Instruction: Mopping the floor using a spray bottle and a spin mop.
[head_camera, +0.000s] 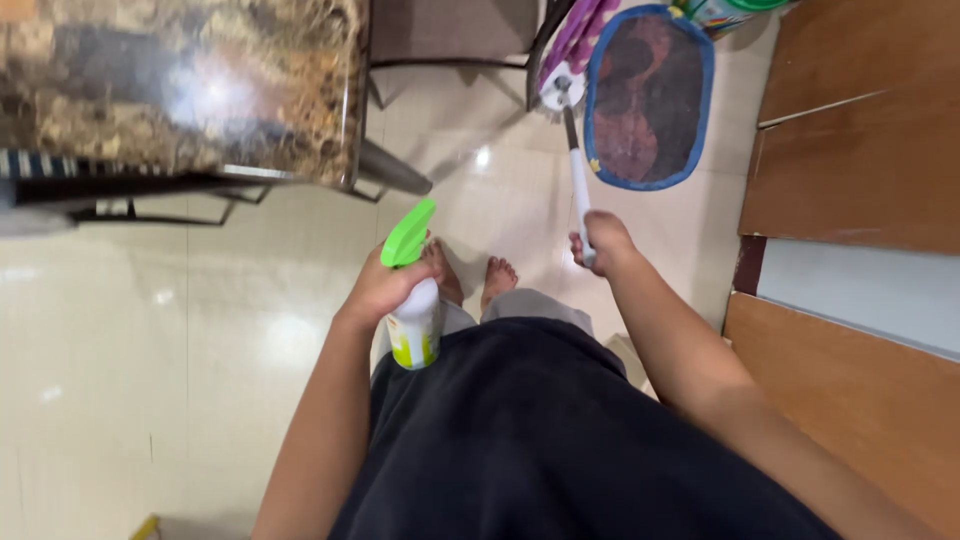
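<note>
My left hand (385, 288) grips a white spray bottle (415, 330) with a bright green trigger head (410, 235), held upright in front of my waist. My right hand (600, 243) is closed around the white handle (579, 190) of a mop that slants up and away to its purple and white head (572, 50) near the top of the view. My bare feet (497, 272) stand on the glossy cream tile floor (180, 380) between the two hands.
A brown marbled table (190, 80) on dark metal legs fills the upper left. A chair (450, 40) stands behind it. An oval mat with a blue border (648, 95) lies beside the mop head. Wooden cabinet fronts (860, 150) line the right side.
</note>
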